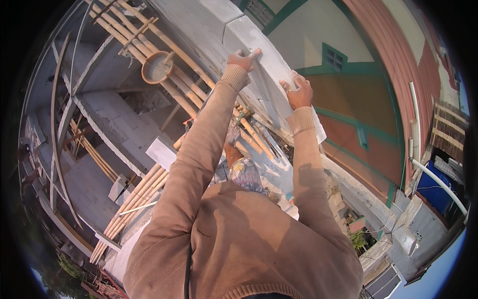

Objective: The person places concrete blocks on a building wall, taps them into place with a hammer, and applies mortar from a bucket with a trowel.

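A pale grey-white concrete block (pixel 271 64) lies along the top of a wall, end to end with another block (pixel 201 14) beyond it; a narrow joint shows between them. My left hand (pixel 242 62) grips the near block's edge toward its far end, fingers curled over the top. Closer to me, my right hand (pixel 299 91) is closed over the same block near its near end, fingers on the top edge. What lies under the palms is hidden. Brown knitted sleeves cover both forearms down to the wrists.
A round brown bowl (pixel 145 73) of grey mortar, a handle sticking out, rests on bamboo scaffold poles (pixel 191 85) left of the wall. A white block (pixel 162 151) sits beside my left arm. Below left is an unfinished interior; a green-trimmed house wall (pixel 308 41) stands right.
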